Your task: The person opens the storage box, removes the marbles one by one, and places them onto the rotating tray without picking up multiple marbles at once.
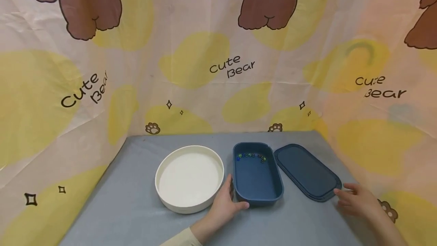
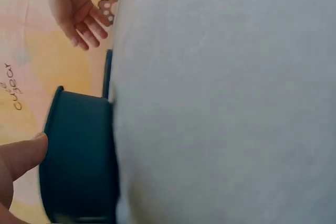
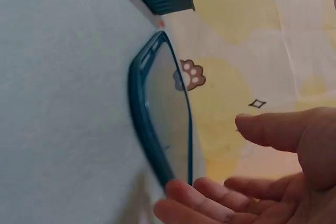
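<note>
A deep blue rectangular box (image 1: 258,179) stands uncovered, with several small colourful glass marbles (image 1: 253,155) along its far end. At its near left corner is my left hand (image 1: 227,202), fingers stretched along the left wall and thumb extended at the front rim. In the left wrist view the thumb (image 2: 26,155) lies right at the box's rim; the other fingers are hidden there. To the right lies a flat blue lid (image 1: 308,172). My right hand (image 1: 358,202) is beside its near right corner, fingers loosely spread and holding nothing, fingertips close to the edge.
A round white shallow tray (image 1: 218,191) sits left of the box, close to my left hand. Grey cloth (image 1: 136,196) covers the table. A curtain (image 1: 191,60) with bear prints encloses the back and both sides.
</note>
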Demonstrator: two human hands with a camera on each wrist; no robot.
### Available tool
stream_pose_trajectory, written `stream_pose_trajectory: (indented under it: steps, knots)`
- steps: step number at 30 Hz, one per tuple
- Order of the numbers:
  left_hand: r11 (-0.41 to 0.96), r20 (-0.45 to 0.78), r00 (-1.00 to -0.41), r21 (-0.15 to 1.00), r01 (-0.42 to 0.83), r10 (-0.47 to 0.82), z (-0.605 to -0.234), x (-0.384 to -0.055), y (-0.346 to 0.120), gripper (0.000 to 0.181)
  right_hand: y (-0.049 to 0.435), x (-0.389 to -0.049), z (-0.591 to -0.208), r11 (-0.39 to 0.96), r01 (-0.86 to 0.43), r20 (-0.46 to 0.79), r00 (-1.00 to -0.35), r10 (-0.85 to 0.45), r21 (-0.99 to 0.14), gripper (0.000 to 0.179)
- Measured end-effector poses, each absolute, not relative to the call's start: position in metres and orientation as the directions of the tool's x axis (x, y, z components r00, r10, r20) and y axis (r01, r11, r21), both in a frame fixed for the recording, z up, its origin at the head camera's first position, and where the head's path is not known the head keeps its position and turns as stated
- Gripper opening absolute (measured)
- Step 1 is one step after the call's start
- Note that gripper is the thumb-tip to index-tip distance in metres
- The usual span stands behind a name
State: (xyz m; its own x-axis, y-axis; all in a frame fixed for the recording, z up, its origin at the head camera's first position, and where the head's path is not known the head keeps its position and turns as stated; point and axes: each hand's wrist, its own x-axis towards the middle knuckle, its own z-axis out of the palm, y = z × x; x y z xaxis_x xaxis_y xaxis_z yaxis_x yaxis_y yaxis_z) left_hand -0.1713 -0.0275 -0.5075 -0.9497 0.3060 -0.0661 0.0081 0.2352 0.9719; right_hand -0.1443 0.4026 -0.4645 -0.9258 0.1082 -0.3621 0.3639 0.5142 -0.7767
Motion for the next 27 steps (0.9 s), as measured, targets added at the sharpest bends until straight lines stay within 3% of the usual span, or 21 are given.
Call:
stream_pose_trajectory:
  steps: [7, 13, 17, 27]
  knots:
    - [0.255, -0.011, -0.938, 0.963, 0.084, 0.348, -0.492, -0.166, -0.031, 0.119, 0.378, -0.158, -0.444, 0.786, 0.104, -0.045, -0.994, 0.096, -0.610, 0.076]
    - [0.347, 0.019, -0.934, 0.926, 0.151, 0.357, -0.479, -0.162, -0.042, 0.117, 0.349, -0.174, -0.430, 0.798, -0.119, 0.172, -0.985, -0.019, -0.590, 0.057]
    - [0.314, 0.060, -0.929, 0.931, 0.184, 0.366, -0.469, -0.163, -0.055, 0.112, 0.328, -0.186, -0.419, 0.804, -0.250, 0.295, -0.950, -0.098, -0.540, 0.044]
    - [0.297, 0.155, -0.933, 0.920, 0.256, 0.324, -0.455, -0.162, -0.087, 0.106, 0.290, -0.220, -0.408, 0.757, -0.369, 0.309, -0.923, -0.230, -0.539, 0.039]
